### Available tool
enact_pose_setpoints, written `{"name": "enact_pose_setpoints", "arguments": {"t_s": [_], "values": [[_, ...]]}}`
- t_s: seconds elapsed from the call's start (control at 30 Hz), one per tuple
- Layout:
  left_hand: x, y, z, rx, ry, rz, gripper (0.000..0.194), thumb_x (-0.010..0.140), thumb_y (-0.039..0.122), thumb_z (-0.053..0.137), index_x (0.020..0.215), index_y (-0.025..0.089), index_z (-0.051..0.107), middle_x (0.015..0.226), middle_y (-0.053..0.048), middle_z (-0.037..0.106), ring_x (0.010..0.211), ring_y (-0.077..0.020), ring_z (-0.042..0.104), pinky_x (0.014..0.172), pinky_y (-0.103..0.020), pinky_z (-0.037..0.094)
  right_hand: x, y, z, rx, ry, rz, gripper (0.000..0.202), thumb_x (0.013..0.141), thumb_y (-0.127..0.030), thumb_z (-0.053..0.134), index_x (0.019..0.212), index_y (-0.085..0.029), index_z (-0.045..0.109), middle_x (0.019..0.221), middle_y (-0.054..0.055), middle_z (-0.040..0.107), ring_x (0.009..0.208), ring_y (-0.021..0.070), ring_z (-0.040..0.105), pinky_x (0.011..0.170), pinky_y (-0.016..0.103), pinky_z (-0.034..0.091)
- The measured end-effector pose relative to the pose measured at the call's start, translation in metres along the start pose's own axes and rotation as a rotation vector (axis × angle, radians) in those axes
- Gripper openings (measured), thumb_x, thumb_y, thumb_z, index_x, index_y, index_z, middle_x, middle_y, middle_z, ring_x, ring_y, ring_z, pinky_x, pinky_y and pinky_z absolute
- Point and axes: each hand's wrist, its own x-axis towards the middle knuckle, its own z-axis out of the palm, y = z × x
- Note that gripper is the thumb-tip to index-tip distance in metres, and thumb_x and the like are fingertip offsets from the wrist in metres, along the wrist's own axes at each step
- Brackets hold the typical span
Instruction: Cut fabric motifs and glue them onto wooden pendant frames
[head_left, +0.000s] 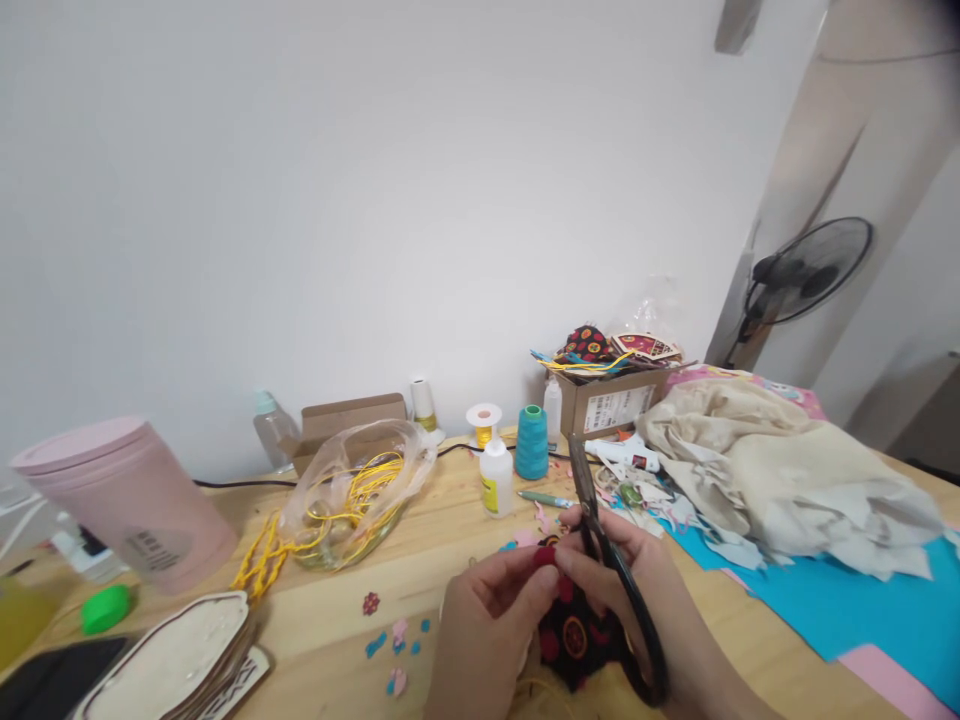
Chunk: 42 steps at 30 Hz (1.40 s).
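Works at a wooden table (322, 640), near a blue sheet (821, 600) partly covered by heaped cream cloth (787, 470). Curls the right hand (656, 570) around dark scissors (591, 520), with tips pointing away. At the top edge of a black patterned cloth (574, 640), pinches a small red piece (546, 554) between thumb and fingers of the left hand (487, 610), with right fingertips close against it. Displays tiny pink and blue scraps (376, 645) farther left.

Head view, forward across the table (315, 630)

We hold a small red piece (546, 556), dark patterned cloth (574, 640) at its five o'clock, black scissors (621, 572) pointing toward eleven.
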Motion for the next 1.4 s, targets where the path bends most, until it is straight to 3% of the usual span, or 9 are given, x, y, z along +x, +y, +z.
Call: {"name": "enact_pose_setpoints", "arguments": {"t_s": [0.13, 0.23, 0.33, 0.43, 0.57, 0.67, 0.8, 1.4], "values": [[0.001, -0.002, -0.003, 0.025, 0.103, -0.031, 0.016, 0.062, 0.028, 0.067, 0.072, 0.017, 0.071, 0.059, -0.001, 0.069, 0.056, -0.0118, 0.059, 0.056, -0.021, 0.045, 0.001, 0.001, -0.002, -0.146, -0.021, -0.052, 0.033, 0.058, -0.037, 0.070, 0.082, -0.018, 0.056, 0.057, -0.004, 0.057, 0.047, 0.0104, 0.050, 0.041, 0.018, 0.036], [0.001, 0.001, -0.004, 0.030, 0.118, -0.050, 0.015, 0.060, 0.029, 0.067, 0.066, 0.015, 0.070, 0.054, -0.002, 0.067, 0.053, -0.0119, 0.057, 0.055, -0.021, 0.044, 0.002, -0.004, -0.014, -0.360, -0.061, -0.210, 0.025, 0.060, -0.033, 0.067, 0.077, -0.018, 0.057, 0.056, -0.004, 0.054, 0.049, 0.0111, 0.049, 0.043, 0.019, 0.038], [0.000, 0.005, -0.003, 0.022, 0.120, -0.011, 0.012, 0.060, 0.027, 0.068, 0.062, 0.015, 0.069, 0.053, -0.001, 0.066, 0.052, -0.0105, 0.056, 0.054, -0.019, 0.044, 0.002, -0.012, -0.030, -0.701, -0.217, -0.360, 0.019, 0.059, -0.029, 0.066, 0.074, -0.019, 0.060, 0.058, -0.003, 0.055, 0.052, 0.0130, 0.049, 0.046, 0.021, 0.037], [-0.001, 0.007, -0.001, 0.008, 0.109, 0.035, 0.010, 0.059, 0.025, 0.068, 0.062, 0.015, 0.070, 0.052, 0.000, 0.066, 0.050, -0.0089, 0.055, 0.052, -0.016, 0.043, -0.001, -0.021, -0.042, -0.990, -0.310, -0.398, 0.024, 0.056, -0.026, 0.070, 0.078, -0.022, 0.061, 0.070, -0.002, 0.060, 0.062, 0.0164, 0.053, 0.054, 0.023, 0.039], [-0.002, 0.009, 0.000, 0.035, 0.105, 0.081, 0.009, 0.060, 0.023, 0.067, 0.062, 0.015, 0.070, 0.051, 0.000, 0.066, 0.050, -0.0094, 0.055, 0.051, -0.016, 0.043, -0.003, -0.031, -0.047, -1.185, -0.302, -0.435, 0.036, 0.058, -0.035, 0.071, 0.091, -0.025, 0.060, 0.079, 0.000, 0.062, 0.069, 0.0184, 0.054, 0.059, 0.025, 0.039], [-0.003, 0.011, 0.001, 0.058, 0.085, 0.097, 0.007, 0.061, 0.022, 0.066, 0.062, 0.016, 0.070, 0.054, 0.000, 0.067, 0.053, -0.0101, 0.056, 0.053, -0.016, 0.044, -0.002, -0.034, -0.047, -1.303, -0.315, -0.494, 0.037, 0.061, -0.044, 0.067, 0.091, -0.024, 0.060, 0.072, 0.000, 0.061, 0.065, 0.0175, 0.052, 0.057, 0.024, 0.036], [-0.003, 0.012, 0.001, 0.052, 0.086, 0.097, 0.007, 0.062, 0.020, 0.065, 0.064, 0.018, 0.071, 0.056, 0.001, 0.068, 0.055, -0.0095, 0.057, 0.054, -0.015, 0.044, 0.001, -0.036, -0.047, -1.371, -0.363, -0.518, 0.029, 0.066, -0.041, 0.064, 0.089, -0.024, 0.061, 0.064, -0.003, 0.056, 0.054, 0.0134, 0.046, 0.050, 0.022, 0.031], [-0.003, 0.012, 0.001, 0.021, 0.057, 0.103, 0.009, 0.063, 0.014, 0.063, 0.063, 0.018, 0.071, 0.052, 0.003, 0.065, 0.053, -0.0070, 0.055, 0.053, -0.011, 0.043, 0.002, -0.040, -0.043, -1.314, -0.424, -0.501, 0.016, 0.066, -0.035, 0.066, 0.076, -0.023, 0.060, 0.058, -0.006, 0.053, 0.050, 0.0103, 0.040, 0.047, 0.019, 0.027]]}}
